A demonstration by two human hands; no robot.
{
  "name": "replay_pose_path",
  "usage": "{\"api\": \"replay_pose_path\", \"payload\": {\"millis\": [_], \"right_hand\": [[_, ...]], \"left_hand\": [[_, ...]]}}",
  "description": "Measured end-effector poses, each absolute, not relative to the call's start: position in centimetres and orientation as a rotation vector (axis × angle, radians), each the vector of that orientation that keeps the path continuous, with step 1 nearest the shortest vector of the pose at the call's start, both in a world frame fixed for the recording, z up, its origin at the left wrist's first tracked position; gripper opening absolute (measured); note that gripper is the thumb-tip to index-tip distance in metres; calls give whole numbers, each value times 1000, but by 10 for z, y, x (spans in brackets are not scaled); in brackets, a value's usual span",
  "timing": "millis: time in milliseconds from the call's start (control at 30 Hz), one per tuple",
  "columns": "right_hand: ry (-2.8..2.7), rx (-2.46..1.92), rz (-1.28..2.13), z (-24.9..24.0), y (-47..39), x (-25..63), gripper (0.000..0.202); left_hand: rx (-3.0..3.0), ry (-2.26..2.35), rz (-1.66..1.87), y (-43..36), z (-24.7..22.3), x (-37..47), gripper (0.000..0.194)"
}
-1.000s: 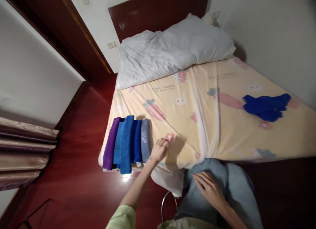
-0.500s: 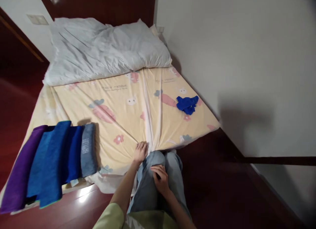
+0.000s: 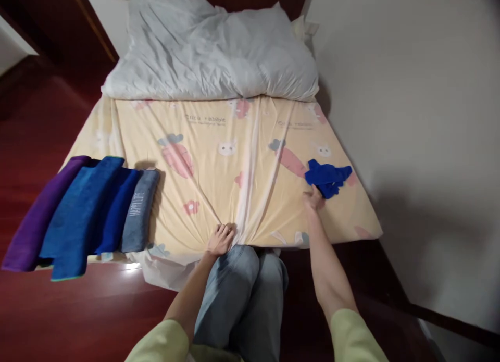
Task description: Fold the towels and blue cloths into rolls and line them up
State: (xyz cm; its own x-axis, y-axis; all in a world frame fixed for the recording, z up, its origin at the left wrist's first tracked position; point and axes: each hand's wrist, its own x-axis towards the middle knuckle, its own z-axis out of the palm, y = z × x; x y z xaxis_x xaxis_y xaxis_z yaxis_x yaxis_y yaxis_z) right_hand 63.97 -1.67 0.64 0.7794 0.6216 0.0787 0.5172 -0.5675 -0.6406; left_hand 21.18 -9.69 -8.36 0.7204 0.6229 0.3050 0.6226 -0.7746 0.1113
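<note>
A crumpled blue cloth lies on the right part of the yellow patterned bed sheet. My right hand is at its lower left edge, fingers partly hidden; whether they grip the cloth cannot be made out. Near the front edge of the bed, my left hand rests on the sheet with its fingers bent and somewhat apart, holding nothing visible. On the left side lie several folded towels in a row: a purple one, blue ones and a grey one with white lettering.
A large light grey pillow or quilt lies across the head of the bed. A white wall runs along the right side. My knees touch the front edge, and dark red floor shows on both sides.
My right hand has moved from my lap out to the blue cloth. The left hand stays on the sheet. The view has shifted, so the bed appears lower and further right.
</note>
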Motion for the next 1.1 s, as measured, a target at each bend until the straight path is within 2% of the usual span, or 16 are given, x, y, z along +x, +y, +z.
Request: {"api": "replay_pose_path", "payload": {"millis": [200, 333, 467, 533, 700, 767, 933, 1100], "right_hand": [[-606, -2487, 306, 8, 15, 660, 62], [-1079, -2309, 234, 16, 3, 624, 51], [-1470, -2054, 250, 22, -52, 541, 42], [-1604, -1860, 262, 19, -96, 486, 43], [-1700, -1721, 402, -14, -220, 351, 49], [-1611, -1717, 362, -28, -257, 317, 52], [-1352, -1748, 295, -31, -291, 297, 43], [-1282, -1743, 254, -7, -270, 314, 46]], "left_hand": [[2932, 1030, 593, -97, -87, 211, 31], [2937, 1023, 646, -95, -88, 212, 31], [2904, 1020, 604, -94, -89, 212, 32], [2882, 1029, 583, -95, -91, 211, 31], [2786, 1038, 539, -93, -90, 211, 26], [2706, 1036, 500, -92, -81, 211, 21], [2366, 1097, 617, -110, -46, 203, 25], [2067, 1213, 776, -191, -26, 163, 26]]}}
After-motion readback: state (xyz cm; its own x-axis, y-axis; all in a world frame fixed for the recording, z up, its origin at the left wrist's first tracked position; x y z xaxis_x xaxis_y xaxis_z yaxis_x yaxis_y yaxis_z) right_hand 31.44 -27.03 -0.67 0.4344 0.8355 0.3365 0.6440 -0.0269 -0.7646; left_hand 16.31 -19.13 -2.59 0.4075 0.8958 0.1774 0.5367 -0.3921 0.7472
